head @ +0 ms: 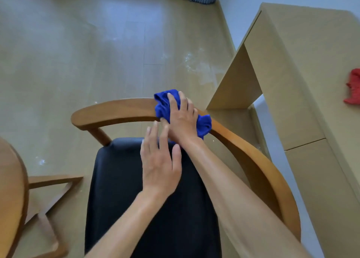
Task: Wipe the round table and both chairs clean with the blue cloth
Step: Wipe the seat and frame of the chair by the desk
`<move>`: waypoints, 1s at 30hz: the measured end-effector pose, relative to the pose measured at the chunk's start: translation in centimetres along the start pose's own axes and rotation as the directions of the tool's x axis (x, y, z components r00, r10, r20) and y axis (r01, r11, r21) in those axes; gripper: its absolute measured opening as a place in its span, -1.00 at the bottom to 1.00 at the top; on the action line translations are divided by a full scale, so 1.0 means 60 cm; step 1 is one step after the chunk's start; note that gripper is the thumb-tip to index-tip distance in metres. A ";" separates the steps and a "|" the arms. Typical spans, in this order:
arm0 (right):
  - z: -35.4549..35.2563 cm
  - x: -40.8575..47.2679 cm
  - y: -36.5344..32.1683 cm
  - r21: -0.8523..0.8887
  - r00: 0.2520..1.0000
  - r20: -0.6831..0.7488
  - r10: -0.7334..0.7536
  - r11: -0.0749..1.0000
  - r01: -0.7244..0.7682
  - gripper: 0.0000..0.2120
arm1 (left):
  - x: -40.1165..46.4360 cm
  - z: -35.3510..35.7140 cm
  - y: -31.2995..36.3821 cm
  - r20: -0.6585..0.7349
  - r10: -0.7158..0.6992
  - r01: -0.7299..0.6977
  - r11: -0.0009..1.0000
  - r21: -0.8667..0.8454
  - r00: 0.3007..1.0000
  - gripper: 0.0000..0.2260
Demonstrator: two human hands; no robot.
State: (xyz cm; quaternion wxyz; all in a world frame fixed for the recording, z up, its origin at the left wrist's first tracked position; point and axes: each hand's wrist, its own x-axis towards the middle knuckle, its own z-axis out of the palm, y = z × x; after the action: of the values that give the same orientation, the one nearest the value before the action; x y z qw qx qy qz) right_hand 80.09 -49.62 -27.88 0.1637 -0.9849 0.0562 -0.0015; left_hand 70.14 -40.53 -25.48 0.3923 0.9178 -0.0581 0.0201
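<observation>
A wooden chair with a curved backrest rail (pixel 116 109) and a black seat (pixel 120 189) stands below me. My right hand (pixel 180 115) grips the bunched blue cloth (pixel 163 105) and presses it onto the top of the rail, thumb under the rail's edge. My left hand (pixel 160 160) hovers over the seat with straight fingers, holding nothing. The edge of the round wooden table (pixel 11 179) shows at the far left.
A light wooden desk (pixel 303 66) stands at the right with a red cloth (pixel 353 88) on it. The table's wooden base legs (pixel 52 199) lie on the floor at lower left. Dusty pale floor (pixel 97 53) stretches beyond the chair.
</observation>
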 end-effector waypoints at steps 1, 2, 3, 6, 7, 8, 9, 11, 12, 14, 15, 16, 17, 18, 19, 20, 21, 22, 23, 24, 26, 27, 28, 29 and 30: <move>-0.005 0.009 -0.002 0.077 0.998 0.051 0.020 0.997 -0.024 -0.42 | 0.046 -0.003 0.009 -0.043 0.022 -0.021 1.000 0.022 0.999 -0.52; -0.015 0.017 0.005 0.208 0.990 0.138 0.028 0.976 -0.056 -0.45 | 0.087 0.001 0.021 -0.066 0.037 -0.033 0.998 0.055 0.997 -0.51; -0.033 0.020 0.018 0.442 0.967 0.255 0.012 0.888 -0.127 -0.48 | 0.119 0.011 0.036 -0.061 0.037 -0.031 0.995 0.095 0.997 -0.50; -0.088 0.008 0.072 0.868 0.932 0.362 -0.004 0.368 -0.335 -0.59 | 0.169 0.061 0.068 0.092 -0.063 0.043 0.979 0.200 0.994 -0.41; -0.102 -0.001 0.094 0.858 0.948 0.300 0.104 0.405 -0.315 -0.58 | 0.175 0.077 0.071 0.138 -0.109 0.079 0.974 0.211 0.984 -0.38; -0.108 -0.012 0.119 0.796 0.953 0.193 0.233 0.531 -0.290 -0.55 | 0.178 0.090 0.070 0.153 -0.143 0.107 0.969 0.223 0.978 -0.36; -0.109 -0.023 0.149 0.682 0.941 0.049 0.334 0.678 -0.276 -0.55 | 0.180 0.100 0.066 0.143 -0.156 0.116 0.959 0.257 0.977 -0.35; -0.111 -0.049 0.190 0.415 0.905 -0.107 0.413 0.845 -0.337 -0.69 | 0.187 0.108 0.057 0.103 -0.163 0.120 0.934 0.336 0.981 -0.31; -0.104 -0.058 0.203 0.290 0.903 -0.069 0.425 0.874 -0.389 -0.73 | 0.194 0.109 0.053 0.094 -0.193 0.149 0.925 0.350 0.977 -0.27; -0.085 -0.063 0.204 0.033 0.910 0.067 0.410 0.910 -0.413 -0.60 | 0.206 0.109 0.043 0.078 -0.266 0.220 0.903 0.370 0.961 -0.22; -0.078 -0.059 0.202 -0.034 0.910 0.093 0.405 0.914 -0.403 -0.54 | 0.209 0.110 0.039 0.071 -0.259 0.211 0.894 0.395 0.963 -0.22; -0.073 -0.054 0.198 -0.076 0.907 0.090 0.411 0.911 -0.405 -0.50 | 0.209 0.109 0.038 0.080 -0.200 0.148 0.893 0.424 0.977 -0.25; -0.070 -0.050 0.197 -0.097 0.904 0.078 0.421 0.905 -0.414 -0.48 | 0.206 0.110 0.038 0.117 -0.078 0.019 0.897 0.441 0.990 -0.28; -0.067 -0.050 0.199 -0.099 0.909 0.059 0.414 0.908 -0.407 -0.47 | 0.203 0.113 0.040 0.182 0.087 -0.159 0.887 0.433 0.980 -0.32; -0.064 -0.050 0.204 -0.112 0.918 0.042 0.394 0.915 -0.388 -0.47 | 0.196 0.120 0.044 0.250 0.247 -0.332 0.855 0.398 0.936 -0.35; -0.062 -0.051 0.208 -0.141 0.923 0.042 0.382 0.917 -0.373 -0.46 | 0.187 0.128 0.051 0.299 0.356 -0.450 0.816 0.362 0.886 -0.38; -0.060 -0.052 0.212 -0.178 0.926 0.047 0.373 0.916 -0.360 -0.46 | 0.180 0.134 0.058 0.326 0.406 -0.507 0.791 0.343 0.854 -0.41; -0.060 -0.054 0.213 -0.205 0.928 0.055 0.369 0.913 -0.351 -0.45 | 0.176 0.140 0.063 0.338 0.420 -0.525 0.782 0.336 0.842 -0.44; -0.060 -0.055 0.212 -0.219 0.930 0.057 0.364 0.913 -0.344 -0.43 | 0.174 0.142 0.063 0.341 0.424 -0.530 0.778 0.338 0.839 -0.48; -0.060 -0.055 0.211 -0.232 0.930 0.054 0.363 0.911 -0.342 -0.42 | 0.175 0.141 0.059 0.339 0.431 -0.537 0.768 0.348 0.836 -0.49; -0.060 -0.052 0.211 -0.283 0.929 0.047 0.368 0.896 -0.341 -0.42 | 0.190 0.119 0.033 0.345 0.453 -0.562 0.744 0.362 0.822 -0.48; -0.060 -0.052 0.211 -0.308 0.933 0.049 0.357 0.894 -0.326 -0.44 | 0.202 0.093 0.009 0.327 0.449 -0.550 0.746 0.375 0.832 -0.46; -0.059 -0.052 0.213 -0.311 0.936 0.046 0.349 0.896 -0.318 -0.45 | 0.212 0.060 -0.024 0.277 0.432 -0.512 0.764 0.393 0.858 -0.45; -0.059 -0.052 0.213 -0.286 0.937 0.039 0.348 0.902 -0.323 -0.44 | 0.220 0.021 -0.066 0.209 0.394 -0.446 0.793 0.416 0.895 -0.44; -0.058 -0.052 0.212 -0.251 0.934 0.030 0.357 0.907 -0.338 -0.43 | 0.223 -0.024 -0.115 0.126 0.339 -0.359 0.820 0.445 0.932 -0.42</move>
State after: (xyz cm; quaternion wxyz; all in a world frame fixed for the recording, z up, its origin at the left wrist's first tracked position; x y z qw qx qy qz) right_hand 75.50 -62.34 -28.62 0.0420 -0.9710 0.2242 0.0717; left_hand 84.26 -35.97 -28.32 0.1516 0.9583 -0.2266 0.0860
